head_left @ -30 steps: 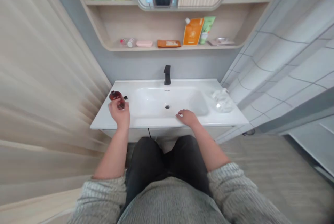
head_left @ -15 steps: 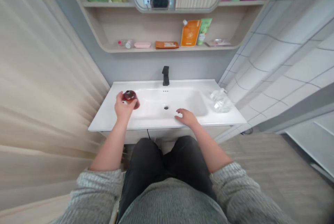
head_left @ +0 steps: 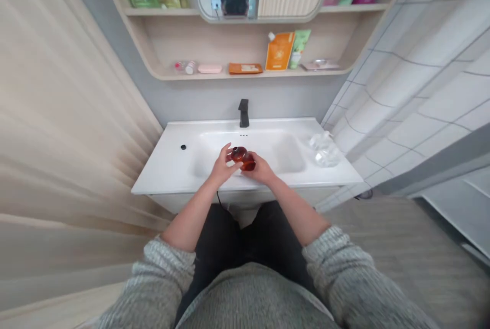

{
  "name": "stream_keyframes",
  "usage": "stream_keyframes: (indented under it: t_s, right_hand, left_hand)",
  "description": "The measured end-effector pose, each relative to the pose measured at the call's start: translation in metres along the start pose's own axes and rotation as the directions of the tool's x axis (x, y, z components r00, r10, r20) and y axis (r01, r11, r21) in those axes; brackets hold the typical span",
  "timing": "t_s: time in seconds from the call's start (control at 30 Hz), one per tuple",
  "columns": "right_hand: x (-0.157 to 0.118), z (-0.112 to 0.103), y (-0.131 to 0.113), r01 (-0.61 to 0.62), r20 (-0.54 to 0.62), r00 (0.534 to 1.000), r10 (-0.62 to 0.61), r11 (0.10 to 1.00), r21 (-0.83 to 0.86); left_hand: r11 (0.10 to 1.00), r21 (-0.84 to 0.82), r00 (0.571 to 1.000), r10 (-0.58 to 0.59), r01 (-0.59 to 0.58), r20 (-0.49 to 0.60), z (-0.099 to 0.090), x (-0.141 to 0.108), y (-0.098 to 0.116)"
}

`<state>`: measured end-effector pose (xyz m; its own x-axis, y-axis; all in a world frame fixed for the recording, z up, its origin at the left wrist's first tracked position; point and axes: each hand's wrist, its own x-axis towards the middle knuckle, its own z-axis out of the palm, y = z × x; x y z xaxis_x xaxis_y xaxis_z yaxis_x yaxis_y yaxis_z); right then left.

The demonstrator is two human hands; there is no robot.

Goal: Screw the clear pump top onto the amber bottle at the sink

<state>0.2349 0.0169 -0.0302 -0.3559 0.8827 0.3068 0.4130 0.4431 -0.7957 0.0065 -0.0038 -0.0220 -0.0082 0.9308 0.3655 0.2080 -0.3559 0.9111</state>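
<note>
Sink (head_left: 277, 145) below curled hands (head_left: 222, 168) (head_left: 263, 170) (bottle (head_left: 244, 157) between)

Grey knit sweater (head_left: 250, 298) — bunched sleeves (head_left: 163, 280) — black trousers (head_left: 275, 244)

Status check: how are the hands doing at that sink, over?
Left hand and right hand on amber bottle. Bottle tilted over the sink. Black faucet beyond, not touching.

Amber-red bottle (head_left: 248, 162) — white sink (head_left: 279, 147), black faucet (head_left: 244, 113), orange pouch (head_left: 280, 51), grey ribbed sweater (head_left: 250, 298)
</note>
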Motion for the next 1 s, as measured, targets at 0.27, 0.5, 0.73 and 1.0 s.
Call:
stream_keyframes:
  t_s: [0.27,0.5,0.73,1.0]
  right_hand:
    - [-0.008,-0.029,0.023,-0.185,-0.054,0.982,0.181,0.98,-0.075]
    - [-0.01,-0.025,0.023,-0.163,-0.033,0.986,0.161,0.986,-0.047]
    - [-0.01,-0.028,0.021,-0.171,-0.015,0.985,0.171,0.984,-0.055]
    - [-0.009,-0.027,0.029,-0.166,-0.019,0.986,0.165,0.985,-0.049]
  left_hand:
    - [0.75,0.63,0.956,-0.013,0.203,-0.293,-0.126,0.017,-0.028]
    - [0.608,0.709,0.913,-0.068,0.358,-0.403,-0.173,0.045,-0.054]
    - [0.537,0.736,0.91,-0.188,0.411,-0.37,-0.19,0.08,-0.056]
    - [0.657,0.692,0.941,-0.081,0.299,-0.33,-0.163,0.071,-0.034]
